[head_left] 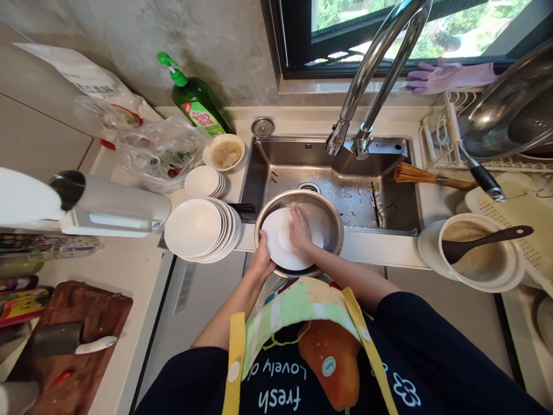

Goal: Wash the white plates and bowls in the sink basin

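Observation:
A white plate (280, 248) is tilted inside a round steel basin (337, 216) at the front edge of the sink. My left hand (261, 258) grips the plate's left rim, thumb on its face. On the plate's upper face lies my right hand (299, 230), fingers stretched out and pressed flat; whether anything thin is under them cannot be made out. Whitish, cloudy water (322, 222) shows in the basin beside the plate. To the left are a stack of white plates (194, 227), a stack of small white bowls (202, 181) and dark chopsticks (242, 208).
The steel sink (280, 155) with food scraps lies behind the basin, under a tall faucet (367, 69). A green soap bottle (201, 104) and a bowl of brownish liquid (224, 152) stand left. On the right are a bristle brush (417, 173) and a pot (432, 248) with a dark ladle (488, 238).

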The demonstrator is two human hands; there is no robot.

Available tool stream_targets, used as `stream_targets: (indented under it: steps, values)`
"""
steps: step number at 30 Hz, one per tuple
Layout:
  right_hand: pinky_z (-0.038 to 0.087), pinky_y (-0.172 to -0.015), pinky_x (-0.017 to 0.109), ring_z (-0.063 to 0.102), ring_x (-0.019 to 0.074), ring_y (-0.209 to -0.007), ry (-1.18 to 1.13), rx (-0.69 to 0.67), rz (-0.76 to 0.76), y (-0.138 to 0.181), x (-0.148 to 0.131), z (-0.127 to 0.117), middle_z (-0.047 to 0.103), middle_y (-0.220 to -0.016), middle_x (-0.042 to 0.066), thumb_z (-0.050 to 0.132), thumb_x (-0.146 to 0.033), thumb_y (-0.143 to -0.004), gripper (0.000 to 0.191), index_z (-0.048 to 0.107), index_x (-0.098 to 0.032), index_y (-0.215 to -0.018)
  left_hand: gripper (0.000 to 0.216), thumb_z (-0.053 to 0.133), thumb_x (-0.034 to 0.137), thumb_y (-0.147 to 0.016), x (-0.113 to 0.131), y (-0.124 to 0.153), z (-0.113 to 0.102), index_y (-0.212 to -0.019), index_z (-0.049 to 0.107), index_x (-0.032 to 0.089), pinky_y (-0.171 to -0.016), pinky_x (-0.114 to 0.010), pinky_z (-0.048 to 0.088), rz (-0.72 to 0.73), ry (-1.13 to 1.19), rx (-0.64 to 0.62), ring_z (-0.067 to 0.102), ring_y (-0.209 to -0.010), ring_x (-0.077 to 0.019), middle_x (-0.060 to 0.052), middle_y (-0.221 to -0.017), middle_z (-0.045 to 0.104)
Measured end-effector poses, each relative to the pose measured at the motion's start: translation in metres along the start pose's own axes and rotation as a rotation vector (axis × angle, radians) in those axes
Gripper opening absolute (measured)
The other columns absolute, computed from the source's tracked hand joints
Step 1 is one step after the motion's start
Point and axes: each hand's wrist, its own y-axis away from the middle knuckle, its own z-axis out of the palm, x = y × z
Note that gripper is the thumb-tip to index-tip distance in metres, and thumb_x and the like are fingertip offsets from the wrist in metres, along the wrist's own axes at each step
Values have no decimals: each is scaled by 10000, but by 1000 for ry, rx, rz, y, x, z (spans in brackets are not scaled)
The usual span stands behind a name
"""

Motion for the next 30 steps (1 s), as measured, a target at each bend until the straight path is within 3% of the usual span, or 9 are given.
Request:
stream_targets:
  steps: [5,10,15,21,24,26,30]
  values:
    - [225,-1135,312,240,138,-1375,-188,-109,-143,-4,-19,-3,318,-1474,77,338,-194,-906,485,367,-125,-1385,565,392,568,-862,-1,0,2,-1244,552,183,-994,-320,413,0,-10,-6,524,-1188,-218,-118,-1172,639]
    - [286,-1110,302,363,125,-1317,-300,-281,-316,17,-31,-6,442,-1402,41,386,-154,-868,457,485,-180,-1313,562,310,553,-897,-4,0,4,-1235,546,172,-926,-302,467,-42,26,97,590,-1091,-207,-119,-1122,658]
    - [358,-1056,325,479,166,-1227,-296,-385,-386,43,-11,-26,538,-1312,69,455,-148,-814,428,566,-158,-1228,578,317,554,-896,-12,-6,2,-1095,616,102,-913,-309,483,1,100,163,624,-1026,-226,-144,-993,691]
    - [440,-914,309,576,193,-1055,-60,-427,-344,49,16,-56,628,-1152,86,496,-89,-723,363,602,-146,-1065,553,396,568,-862,-16,-12,4,-1117,616,129,-962,-357,460,42,99,198,579,-1108,-248,-133,-1134,653]
    - [414,-929,361,551,209,-1056,111,-403,-292,41,18,-58,625,-1112,94,472,-62,-726,349,559,-146,-1053,526,454,533,-854,-16,-13,4,-1160,594,128,-984,-365,439,48,96,243,550,-1152,-252,-145,-1187,625]
    - [355,-990,438,486,237,-1159,211,-357,-245,32,18,-53,587,-1189,113,434,-54,-768,357,535,-148,-1098,516,466,503,-861,-17,-13,4,-1180,579,114,-1001,-365,422,70,104,249,534,-1174,-248,-156,-1199,616]
    - [215,-1091,499,203,247,-1377,291,-224,-171,11,18,-35,328,-1465,106,337,-46,-849,437,470,-150,-1253,497,476,467,-870,-17,-13,1,-1202,563,108,-1028,-376,391,55,86,238,523,-1190,-238,-162,-1173,631]
